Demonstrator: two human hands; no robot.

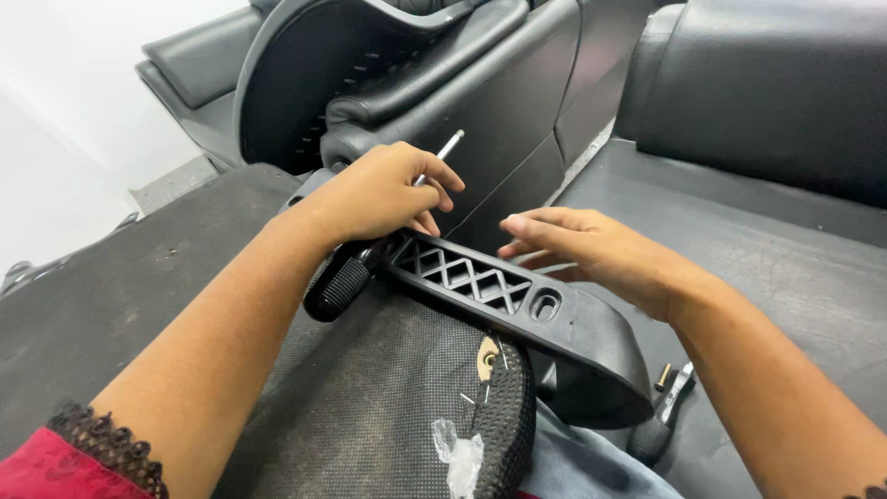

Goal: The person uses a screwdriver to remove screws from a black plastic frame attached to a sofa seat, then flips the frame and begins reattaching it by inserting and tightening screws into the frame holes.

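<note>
Black plastic chair armrest bracket [504,300] lying across an upturned mesh seat [388,397].

At its upper end, left hand [383,189] closed around a knurled-handle screwdriver [344,282]; right hand [591,249] open, fingers spread, just above its middle, holding nothing.

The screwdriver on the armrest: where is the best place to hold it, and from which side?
Probably the ribbed black handle of the screwdriver, taken from the lower left, where it juts free beyond the armrest. The left hand already covers the thin metal shaft.
</note>
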